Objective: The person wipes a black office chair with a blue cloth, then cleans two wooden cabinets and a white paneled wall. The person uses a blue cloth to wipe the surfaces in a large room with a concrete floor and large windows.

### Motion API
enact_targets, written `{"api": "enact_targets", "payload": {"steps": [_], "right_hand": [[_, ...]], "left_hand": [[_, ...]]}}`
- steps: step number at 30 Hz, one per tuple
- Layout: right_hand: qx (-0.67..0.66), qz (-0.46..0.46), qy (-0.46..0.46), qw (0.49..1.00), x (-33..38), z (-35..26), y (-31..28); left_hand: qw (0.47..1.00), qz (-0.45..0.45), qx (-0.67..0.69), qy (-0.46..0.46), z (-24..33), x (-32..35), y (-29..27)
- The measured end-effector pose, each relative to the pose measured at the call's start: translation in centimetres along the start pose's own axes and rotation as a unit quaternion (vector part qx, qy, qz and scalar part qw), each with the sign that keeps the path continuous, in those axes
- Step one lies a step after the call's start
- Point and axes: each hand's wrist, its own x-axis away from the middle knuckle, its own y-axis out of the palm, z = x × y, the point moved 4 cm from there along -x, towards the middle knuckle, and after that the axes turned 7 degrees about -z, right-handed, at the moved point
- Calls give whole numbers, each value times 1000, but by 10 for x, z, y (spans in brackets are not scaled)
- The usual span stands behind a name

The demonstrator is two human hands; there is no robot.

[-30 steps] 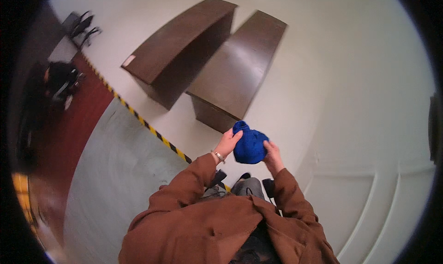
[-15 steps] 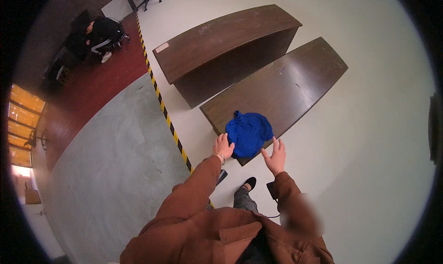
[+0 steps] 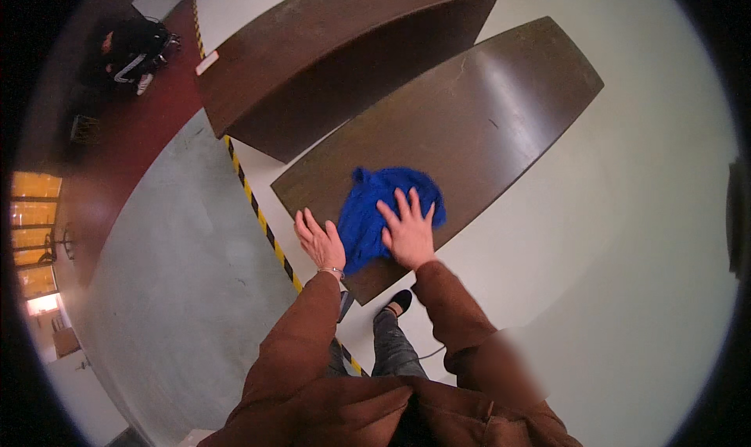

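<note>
A crumpled blue cloth (image 3: 366, 219) lies on the near end of a dark brown wooden table (image 3: 501, 126). My right hand (image 3: 410, 232) rests on the cloth's right part with its fingers spread. At the cloth's left edge, my left hand (image 3: 321, 242) lies over the table's near left side, fingers stretched out and nothing in them. It is close against the cloth; whether it touches it I cannot tell.
A second dark wooden table (image 3: 313, 40) stands beyond, a narrow gap apart. Yellow-black striped tape (image 3: 262, 220) runs along the floor at left. A person (image 3: 133, 48) sits far off at upper left. My shoe (image 3: 400, 301) is below the table's near end.
My right hand has moved left from beside the cloth onto it. The cloth has become less round and more creased. The whole view has shifted, bringing the tables nearer.
</note>
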Motion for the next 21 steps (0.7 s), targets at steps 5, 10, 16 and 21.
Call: {"api": "enact_targets", "payload": {"steps": [5, 10, 16, 21], "right_hand": [[39, 4, -10, 999, -41, 45, -16], [76, 38, 78, 993, -84, 83, -36], [-5, 43, 178, 983, -102, 50, -13], [-32, -21, 49, 998, -4, -27, 5]], "left_hand": [[999, -31, -11, 18, 1, -1, 0], [994, -103, -11, -28, -6, -2, -5], [999, -15, -38, 3, 5, 3, 1], [998, -28, -49, 4, 6, 0, -4]]}}
